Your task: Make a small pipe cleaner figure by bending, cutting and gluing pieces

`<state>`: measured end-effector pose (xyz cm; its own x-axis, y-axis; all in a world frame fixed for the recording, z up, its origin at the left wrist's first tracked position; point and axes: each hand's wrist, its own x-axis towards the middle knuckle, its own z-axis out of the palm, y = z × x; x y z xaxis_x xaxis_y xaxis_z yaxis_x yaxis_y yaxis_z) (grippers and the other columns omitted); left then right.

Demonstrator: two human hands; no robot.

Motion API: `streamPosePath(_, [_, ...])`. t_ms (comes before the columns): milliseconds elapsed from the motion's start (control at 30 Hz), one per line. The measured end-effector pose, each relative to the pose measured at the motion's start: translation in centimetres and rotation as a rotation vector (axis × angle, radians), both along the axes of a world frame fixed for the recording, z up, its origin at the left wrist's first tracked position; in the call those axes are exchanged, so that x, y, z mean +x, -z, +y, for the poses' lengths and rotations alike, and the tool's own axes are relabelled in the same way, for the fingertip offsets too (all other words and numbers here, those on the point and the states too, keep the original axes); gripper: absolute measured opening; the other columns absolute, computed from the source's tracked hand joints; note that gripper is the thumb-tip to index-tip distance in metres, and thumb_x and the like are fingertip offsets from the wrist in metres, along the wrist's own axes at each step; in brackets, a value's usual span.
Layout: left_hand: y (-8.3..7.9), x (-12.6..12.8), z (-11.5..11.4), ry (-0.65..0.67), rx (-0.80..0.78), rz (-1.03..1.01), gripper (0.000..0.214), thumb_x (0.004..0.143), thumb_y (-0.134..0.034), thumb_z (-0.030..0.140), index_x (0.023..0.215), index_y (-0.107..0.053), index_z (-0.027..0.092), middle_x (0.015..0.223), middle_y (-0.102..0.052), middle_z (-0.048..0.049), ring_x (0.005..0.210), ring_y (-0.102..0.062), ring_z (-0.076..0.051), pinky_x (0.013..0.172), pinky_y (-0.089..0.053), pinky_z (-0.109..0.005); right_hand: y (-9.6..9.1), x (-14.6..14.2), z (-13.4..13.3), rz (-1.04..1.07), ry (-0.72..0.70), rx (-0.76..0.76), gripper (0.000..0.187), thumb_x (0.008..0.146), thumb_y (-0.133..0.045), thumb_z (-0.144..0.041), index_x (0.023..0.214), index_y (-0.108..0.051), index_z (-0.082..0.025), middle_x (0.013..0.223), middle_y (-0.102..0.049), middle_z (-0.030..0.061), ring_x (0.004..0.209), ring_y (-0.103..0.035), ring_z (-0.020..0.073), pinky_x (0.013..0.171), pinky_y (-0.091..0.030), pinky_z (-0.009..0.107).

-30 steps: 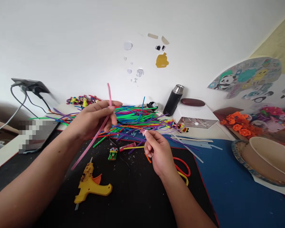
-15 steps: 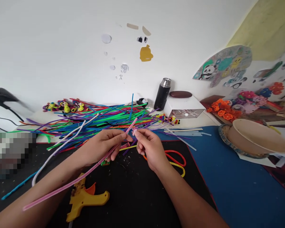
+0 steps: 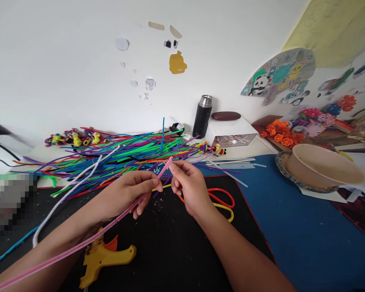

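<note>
My left hand [image 3: 127,194] is closed round a long pink pipe cleaner [image 3: 76,245] near its upper end; the stem runs down past my left forearm to the bottom left corner. My right hand [image 3: 190,186] pinches the pink tip between thumb and fingers, just right of the left hand. Both hands hover over a black mat [image 3: 167,247]. Behind them lies a wide heap of colored pipe cleaners [image 3: 115,156].
A yellow glue gun [image 3: 105,257] lies on the mat below my left hand. Red and yellow loops [image 3: 223,200] sit right of my right hand. A black flask [image 3: 202,117], white box [image 3: 232,134] and beige bowl [image 3: 325,166] stand further right. A white pipe cleaner [image 3: 67,194] crosses the left.
The left hand has lowered the pink pipe cleaner from upright to a slant. Both hands came together at its tip. The view has swung to the right.
</note>
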<state>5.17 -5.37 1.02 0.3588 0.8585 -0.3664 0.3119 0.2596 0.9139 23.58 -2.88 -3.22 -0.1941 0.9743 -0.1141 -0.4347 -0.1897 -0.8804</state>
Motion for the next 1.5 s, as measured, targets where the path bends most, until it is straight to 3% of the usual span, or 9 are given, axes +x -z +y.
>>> streamPosePath(1500, [-0.07,0.32,-0.16,0.043,-0.016,0.054,0.057,0.087,-0.061,0.077,0.088,-0.06,0.02,0.042,-0.056,0.0052,0.035,-0.046,-0.012,0.041,-0.033,-0.021,0.17,-0.04,0.04,-0.037,0.036,0.078,0.039,0.08,-0.083,-0.054,0.091,-0.072,-0.018,0.051,-0.05,-0.0091,0.04,-0.044,0.0074,0.04,-0.031,0.02])
